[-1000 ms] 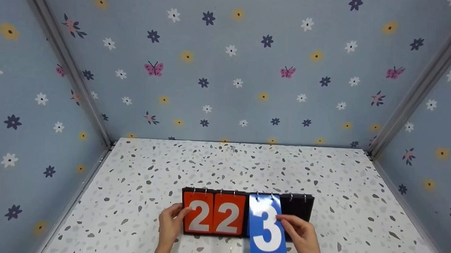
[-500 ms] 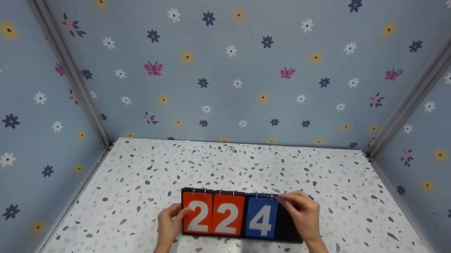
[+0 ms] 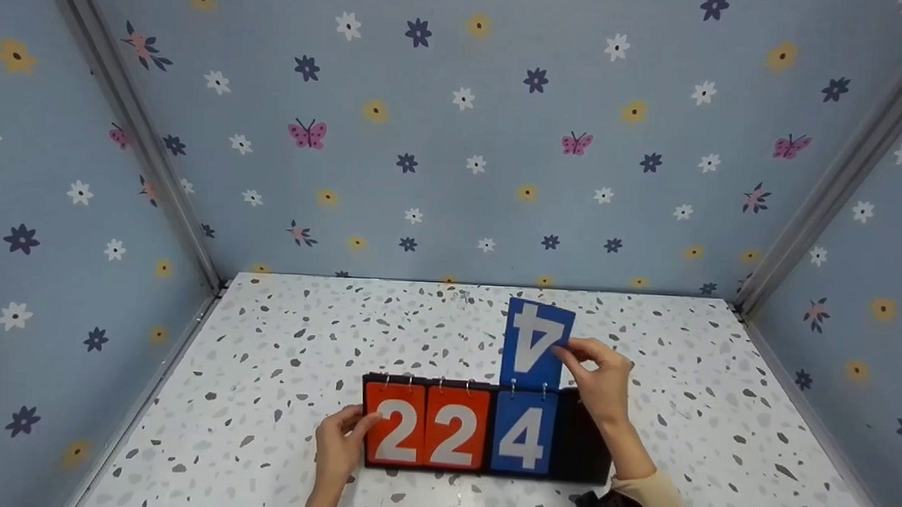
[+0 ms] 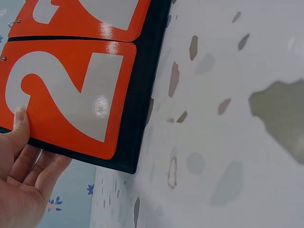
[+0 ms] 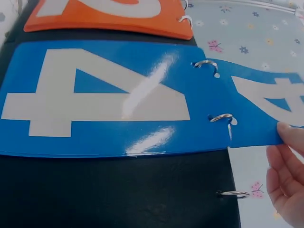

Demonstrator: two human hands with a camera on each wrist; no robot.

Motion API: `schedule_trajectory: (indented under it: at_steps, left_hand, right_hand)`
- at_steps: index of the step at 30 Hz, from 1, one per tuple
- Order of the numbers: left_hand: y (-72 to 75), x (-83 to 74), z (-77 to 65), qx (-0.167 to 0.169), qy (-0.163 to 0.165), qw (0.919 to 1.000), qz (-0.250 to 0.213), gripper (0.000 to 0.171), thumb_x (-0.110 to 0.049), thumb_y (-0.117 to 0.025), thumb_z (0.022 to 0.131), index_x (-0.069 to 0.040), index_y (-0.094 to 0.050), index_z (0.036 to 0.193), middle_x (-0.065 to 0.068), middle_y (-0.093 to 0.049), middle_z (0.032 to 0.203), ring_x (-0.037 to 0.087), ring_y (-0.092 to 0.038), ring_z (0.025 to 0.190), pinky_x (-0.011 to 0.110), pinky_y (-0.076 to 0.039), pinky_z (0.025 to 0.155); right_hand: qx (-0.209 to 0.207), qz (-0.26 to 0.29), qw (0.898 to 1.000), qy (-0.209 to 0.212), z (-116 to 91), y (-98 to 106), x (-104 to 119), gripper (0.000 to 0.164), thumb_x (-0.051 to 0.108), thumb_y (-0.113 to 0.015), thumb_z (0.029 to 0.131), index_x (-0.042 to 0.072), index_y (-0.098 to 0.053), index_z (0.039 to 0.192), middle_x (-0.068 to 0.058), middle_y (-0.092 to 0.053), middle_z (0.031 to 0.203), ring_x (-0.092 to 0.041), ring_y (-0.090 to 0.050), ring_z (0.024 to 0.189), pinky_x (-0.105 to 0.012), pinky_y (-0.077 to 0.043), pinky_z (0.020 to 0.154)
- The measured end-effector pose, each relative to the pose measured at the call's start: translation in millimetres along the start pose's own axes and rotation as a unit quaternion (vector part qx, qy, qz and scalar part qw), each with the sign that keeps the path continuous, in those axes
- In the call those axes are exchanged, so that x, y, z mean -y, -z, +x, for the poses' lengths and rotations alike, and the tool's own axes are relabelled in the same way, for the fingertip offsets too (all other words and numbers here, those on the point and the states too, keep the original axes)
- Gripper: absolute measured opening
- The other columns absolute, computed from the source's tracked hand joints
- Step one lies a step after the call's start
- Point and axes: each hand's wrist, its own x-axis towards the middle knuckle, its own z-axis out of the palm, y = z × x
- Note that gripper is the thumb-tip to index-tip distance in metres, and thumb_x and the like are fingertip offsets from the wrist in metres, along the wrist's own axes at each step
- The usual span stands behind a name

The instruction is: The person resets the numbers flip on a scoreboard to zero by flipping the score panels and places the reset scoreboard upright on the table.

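Note:
A black flip scoreboard (image 3: 583, 446) shows two orange cards, each with a white 2, and a blue card (image 3: 503, 435) with a white 4. My left hand (image 3: 339, 445) grips its left edge, thumb on the front of the leftmost orange card (image 4: 85, 137) and fingers behind. Above the rings stands a raised blue card (image 3: 518, 368) with an upside-down 4. My right hand (image 3: 603, 379) pinches that raised card by its right edge; in the right wrist view it bends slightly beyond the metal rings (image 5: 222, 117).
The speckled white tabletop (image 3: 328, 324) runs back to a flowered blue wall (image 3: 454, 156), with similar panels at both sides. A bare black panel of the scoreboard, with its own ring (image 5: 232, 194), lies right of the blue cards.
My right hand has moved from a blue 3 card hanging in front, up to the rings, then above them. A blue card now stands raised behind the top edge. My left hand stays put.

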Motion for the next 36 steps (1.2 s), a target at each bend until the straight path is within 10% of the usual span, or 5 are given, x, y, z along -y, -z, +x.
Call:
schedule_trajectory:
  at_steps: [13, 24, 36]
  left_hand:
    - [-0.8, -3.0, 0.6, 0.001, 0.011, 0.9999, -0.006, 0.022, -0.018, -0.069, 0.079, 0.002, -0.069, 0.089, 0.011, -0.067, 0.084, 0.022, -0.063, 0.08, 0.034, -0.051, 0.074]
    - [1.1, 0.2, 1.5, -0.008, -0.009, 0.9999, 0.008, 0.017, -0.014, -0.07, 0.078, 0.001, -0.068, 0.086, 0.01, -0.067, 0.081, 0.021, -0.063, 0.077, 0.032, -0.051, 0.069]
    - [0.7, -4.2, -0.2, 0.009, 0.018, 0.9998, 0.008, 0.025, -0.019, -0.068, 0.08, 0.002, -0.068, 0.092, 0.012, -0.067, 0.087, 0.023, -0.063, 0.081, 0.037, -0.051, 0.075]
  right_hand:
    - [0.111, -0.08, 0.978, -0.16, 14, -13, -15, 0.015, 0.007, -0.073, 0.074, -0.002, -0.069, 0.085, -0.009, -0.065, 0.072, -0.018, -0.06, 0.063, -0.029, -0.05, 0.058]
    - [0.166, -0.092, 0.962, -0.196, 14, -9, -19, 0.026, 0.013, -0.069, 0.08, -0.004, -0.066, 0.1, -0.011, -0.066, 0.077, -0.017, -0.06, 0.064, -0.03, -0.05, 0.058]
    - [-0.015, -0.034, 0.997, -0.074, -22, 20, 17, 0.01, -0.003, -0.067, 0.077, 0.0, -0.068, 0.087, -0.005, -0.065, 0.073, -0.014, -0.058, 0.059, -0.017, -0.046, 0.055]
